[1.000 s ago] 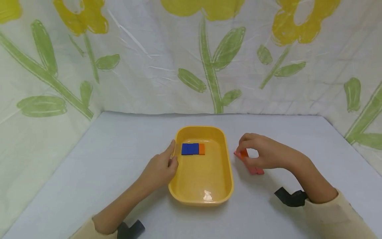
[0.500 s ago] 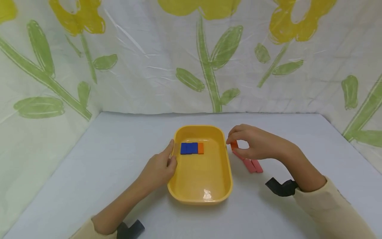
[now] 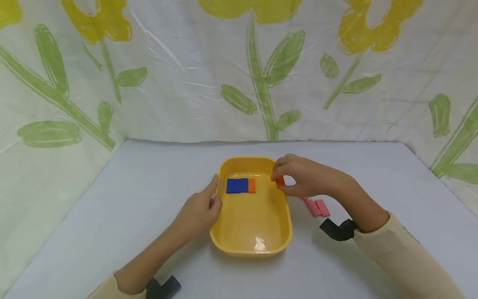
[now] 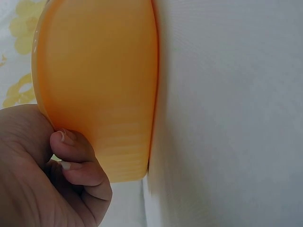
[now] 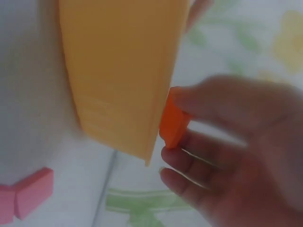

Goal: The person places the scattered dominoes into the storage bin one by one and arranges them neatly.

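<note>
A yellow tray stands on the white table, and my left hand grips its left rim. In the left wrist view, that hand's thumb and fingers are at the tray's edge. My right hand pinches an orange tile between thumb and fingers, right at the tray's right rim. Inside the tray, toward the back left, blue tiles lie side by side in a row, with another orange tile at the row's right end.
Pink tiles lie on the table right of the tray, partly hidden under the right hand. Behind the table hangs a white curtain painted with yellow flowers and green leaves. Black wrist mounts stick out by both sleeves.
My right hand has lifted the orange tile off the pink tiles and carried it left to the tray's right rim. The left hand keeps its grip and the tray stays put.
</note>
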